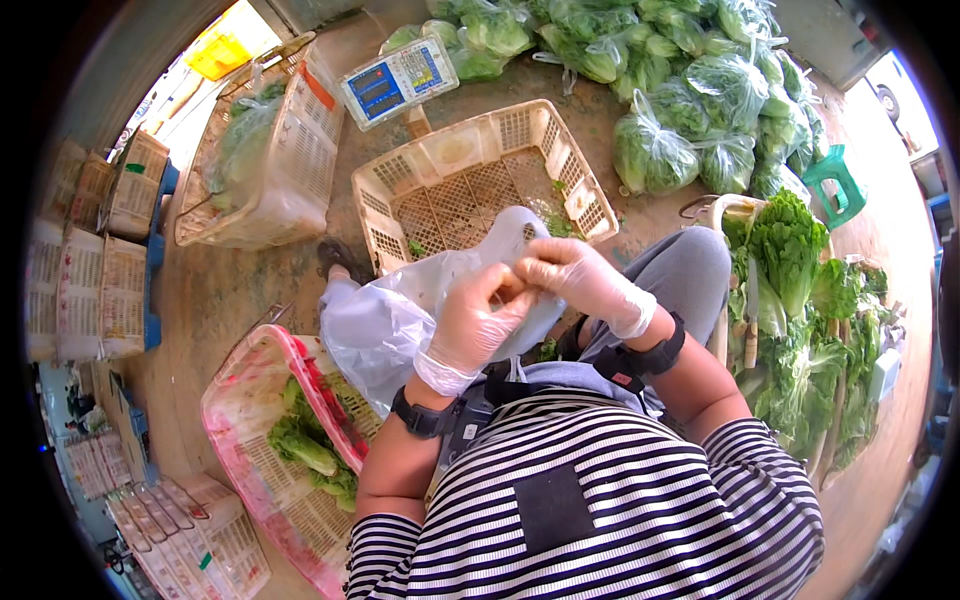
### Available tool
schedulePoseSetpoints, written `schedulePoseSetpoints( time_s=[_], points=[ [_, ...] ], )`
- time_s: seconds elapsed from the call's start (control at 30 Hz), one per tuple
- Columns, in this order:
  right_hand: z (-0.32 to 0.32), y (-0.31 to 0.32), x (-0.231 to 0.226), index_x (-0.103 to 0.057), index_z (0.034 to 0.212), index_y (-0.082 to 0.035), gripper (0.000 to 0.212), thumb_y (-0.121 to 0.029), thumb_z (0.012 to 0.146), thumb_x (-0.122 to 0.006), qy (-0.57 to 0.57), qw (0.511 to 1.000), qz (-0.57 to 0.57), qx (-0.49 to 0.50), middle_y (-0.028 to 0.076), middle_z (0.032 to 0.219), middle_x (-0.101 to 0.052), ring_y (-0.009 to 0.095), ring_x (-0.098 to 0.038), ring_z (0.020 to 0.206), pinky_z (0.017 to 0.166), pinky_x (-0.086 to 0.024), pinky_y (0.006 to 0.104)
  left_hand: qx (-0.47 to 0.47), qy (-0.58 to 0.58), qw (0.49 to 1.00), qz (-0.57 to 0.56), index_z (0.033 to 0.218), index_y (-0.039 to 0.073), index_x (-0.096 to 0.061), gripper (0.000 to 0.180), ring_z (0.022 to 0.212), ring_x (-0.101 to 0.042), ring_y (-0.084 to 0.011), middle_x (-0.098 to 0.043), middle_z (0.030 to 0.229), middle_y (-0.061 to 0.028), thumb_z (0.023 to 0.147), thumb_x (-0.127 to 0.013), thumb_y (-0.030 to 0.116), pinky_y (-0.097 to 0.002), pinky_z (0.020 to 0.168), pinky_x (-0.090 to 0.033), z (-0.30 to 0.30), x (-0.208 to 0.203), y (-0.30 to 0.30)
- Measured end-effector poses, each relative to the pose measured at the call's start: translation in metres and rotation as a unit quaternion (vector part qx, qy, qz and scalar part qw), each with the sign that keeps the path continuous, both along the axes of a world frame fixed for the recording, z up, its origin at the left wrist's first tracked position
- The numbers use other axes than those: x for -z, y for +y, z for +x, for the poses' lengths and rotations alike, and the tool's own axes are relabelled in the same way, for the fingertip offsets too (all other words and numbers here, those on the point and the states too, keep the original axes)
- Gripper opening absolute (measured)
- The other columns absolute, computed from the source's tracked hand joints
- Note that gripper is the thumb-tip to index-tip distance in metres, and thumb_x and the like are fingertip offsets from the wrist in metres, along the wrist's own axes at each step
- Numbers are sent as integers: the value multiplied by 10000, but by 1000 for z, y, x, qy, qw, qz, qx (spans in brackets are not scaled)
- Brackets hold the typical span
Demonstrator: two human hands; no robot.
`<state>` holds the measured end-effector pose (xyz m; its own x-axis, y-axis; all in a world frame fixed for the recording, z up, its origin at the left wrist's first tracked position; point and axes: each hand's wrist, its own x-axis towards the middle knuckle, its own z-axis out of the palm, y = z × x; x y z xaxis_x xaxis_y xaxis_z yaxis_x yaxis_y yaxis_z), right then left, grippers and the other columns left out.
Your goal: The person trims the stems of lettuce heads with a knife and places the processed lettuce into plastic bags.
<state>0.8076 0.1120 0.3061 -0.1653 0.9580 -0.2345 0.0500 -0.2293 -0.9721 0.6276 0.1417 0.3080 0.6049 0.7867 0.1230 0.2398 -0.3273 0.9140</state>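
Observation:
Both of my hands wear thin translucent gloves and meet above my lap. My left hand (482,318) has its fingers pinched together on a thin white plastic bag (385,330). Close beside it, my right hand (585,285) pinches the same bag, with its fingertips touching the left ones. The bag hangs loosely over my left leg, its upper part rising just behind my hands. No contents show in it. A beige plastic crate (450,150) with a mesh bottom stands just beyond, holding a few green leaf scraps.
Bagged lettuces (655,155) are heaped at the far right. Loose leafy lettuce (790,260) and a knife (752,315) lie at my right. A pink-rimmed basket (225,410) with some lettuce stands at my left. A scale display (398,82) and a tilted crate (285,155) stand beyond.

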Motion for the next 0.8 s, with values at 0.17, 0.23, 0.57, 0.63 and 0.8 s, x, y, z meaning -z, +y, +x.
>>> schedulePoseSetpoints(
  time_s=[0.17, 0.23, 0.57, 0.63, 0.8],
  points=[
    [18, -6, 26, -614, 856, -41, 187, -208, 925, -563, 55, 998, -12, 21, -30, 742, -566, 46, -492, 698, 629, -406, 197, -272, 333, 851, 302, 1278, 135, -477, 565, 1273, -343, -356, -399, 1368, -151, 796, -627, 389, -563, 1016, -255, -30, 53, 3],
    [22, -9, 38, -611, 858, -42, 196, -217, 929, -557, -7, 1000, -3, 22, -31, 733, -558, 47, -482, 683, 616, -399, 194, -287, 427, 819, 252, 1347, 168, -404, 657, 1321, -256, -363, -336, 1418, -140, 790, -604, 454, -591, 1027, -192, -59, 79, -3],
    [10, -9, 104, -630, 878, -16, 244, -259, 894, -616, -9, 994, -98, 36, -34, 680, -539, 68, -478, 647, 604, -408, 221, -356, 534, 739, 204, 1386, 155, -372, 663, 1349, -222, -368, -294, 1457, -124, 832, -548, 474, -580, 1009, -256, -112, 82, -33],
    [8, -8, 110, -637, 867, -27, 231, -257, 883, -635, -49, 998, -46, 10, -38, 675, -540, 63, -481, 648, 608, -408, 219, -344, 508, 758, 222, 1382, 144, -374, 662, 1341, -238, -376, -308, 1447, -132, 833, -552, 467, -573, 1011, -258, -117, 83, -35],
    [-3, -3, 95, -562, 736, -103, 203, -225, 851, -675, 145, 985, -87, -21, -60, 682, -515, 43, -453, 637, 594, -382, 210, -384, 464, 756, 256, 1333, 113, -426, 617, 1304, -301, -382, -375, 1394, -167, 849, -545, 477, -543, 996, -285, -110, 75, -34]
  ],
)
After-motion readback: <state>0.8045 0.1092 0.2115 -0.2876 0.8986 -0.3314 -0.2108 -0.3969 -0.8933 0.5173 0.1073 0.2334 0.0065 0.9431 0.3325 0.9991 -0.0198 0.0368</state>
